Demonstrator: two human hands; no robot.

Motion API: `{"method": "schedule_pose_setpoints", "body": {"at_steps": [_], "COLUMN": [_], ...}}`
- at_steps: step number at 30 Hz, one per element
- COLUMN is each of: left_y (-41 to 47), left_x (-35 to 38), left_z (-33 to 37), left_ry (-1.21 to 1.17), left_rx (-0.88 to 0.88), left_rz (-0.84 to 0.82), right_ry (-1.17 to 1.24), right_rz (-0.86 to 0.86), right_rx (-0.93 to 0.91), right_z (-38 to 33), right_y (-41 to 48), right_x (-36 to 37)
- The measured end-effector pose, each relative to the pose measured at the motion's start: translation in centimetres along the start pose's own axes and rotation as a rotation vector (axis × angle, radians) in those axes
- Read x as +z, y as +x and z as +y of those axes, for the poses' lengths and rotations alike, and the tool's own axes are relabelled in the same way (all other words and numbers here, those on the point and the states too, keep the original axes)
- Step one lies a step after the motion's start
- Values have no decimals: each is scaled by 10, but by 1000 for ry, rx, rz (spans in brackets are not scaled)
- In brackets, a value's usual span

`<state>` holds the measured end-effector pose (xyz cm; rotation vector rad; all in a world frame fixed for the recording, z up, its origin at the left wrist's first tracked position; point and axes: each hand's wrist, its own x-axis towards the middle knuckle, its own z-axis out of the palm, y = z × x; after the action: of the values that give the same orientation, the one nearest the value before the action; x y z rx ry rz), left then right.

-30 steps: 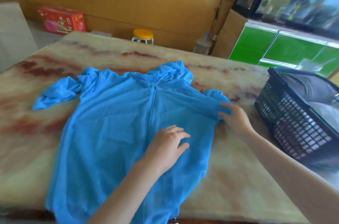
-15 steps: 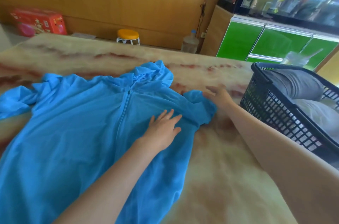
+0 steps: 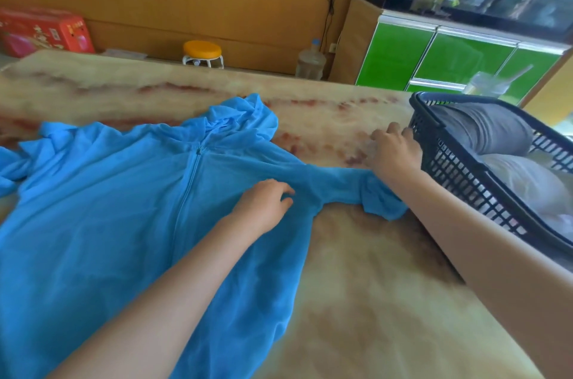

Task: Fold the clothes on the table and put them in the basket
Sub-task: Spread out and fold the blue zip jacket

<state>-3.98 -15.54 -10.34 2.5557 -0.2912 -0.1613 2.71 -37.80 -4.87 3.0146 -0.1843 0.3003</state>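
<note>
A blue hooded zip jacket [image 3: 102, 223] lies spread front-up on the marbled table [image 3: 372, 301]. Its right sleeve [image 3: 338, 183] stretches out toward the basket. My left hand [image 3: 263, 208] rests on the jacket by the right armpit, fingers loosely bent and pressing the cloth. My right hand [image 3: 393, 152] lies palm-down on the table just past the sleeve end, its fingers beside the basket wall; the cuff sits under my wrist and no cloth shows in the fingers. The dark plastic basket [image 3: 440, 161] stands at the table's right and holds grey and white folded clothes.
The jacket's left sleeve [image 3: 9, 167] runs off the left of the view. Behind the table are a yellow-topped stool [image 3: 202, 52], a water bottle [image 3: 311, 60], a red box [image 3: 43, 31] and a green cabinet [image 3: 449, 59]. A plastic cup [image 3: 486, 87] stands behind the basket.
The bunched right sleeve has been drawn out straight toward the basket. My right hand slid right along it to the basket wall. My left hand stayed on the jacket.
</note>
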Motion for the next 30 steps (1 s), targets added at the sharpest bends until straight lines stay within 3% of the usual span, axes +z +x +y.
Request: {"method": "schedule_pose_setpoints", "body": {"at_steps": [4, 7, 14, 19, 21, 24, 26, 28, 30], "left_y": [15, 34, 85, 125, 136, 144, 146, 149, 153], "left_x": [-4, -7, -20, -23, -27, -31, -30, -32, -35], "left_z": [1, -4, -18, -28, -28, -31, -33, -33, -30], "left_ry": [-42, -20, 105, 220, 302, 361, 369, 345, 268], "left_rx": [7, 13, -6, 103, 147, 153, 160, 140, 61], "left_rz": [157, 225, 228, 117, 74, 65, 118, 304, 495], "right_ry": [495, 576, 440, 13, 70, 489, 508, 455, 561], "right_rz": [-284, -403, -387, -255, -223, -401, -474, -351, -175], "right_rx": [-54, -103, -147, -128, -97, -92, -132, -112, -9], "right_z": [-14, -23, -19, -4, -2, -7, -12, -14, -16], "right_y": [9, 7, 11, 14, 17, 21, 21, 21, 20], "right_x": [13, 29, 42, 38, 37, 39, 50, 58, 56]}}
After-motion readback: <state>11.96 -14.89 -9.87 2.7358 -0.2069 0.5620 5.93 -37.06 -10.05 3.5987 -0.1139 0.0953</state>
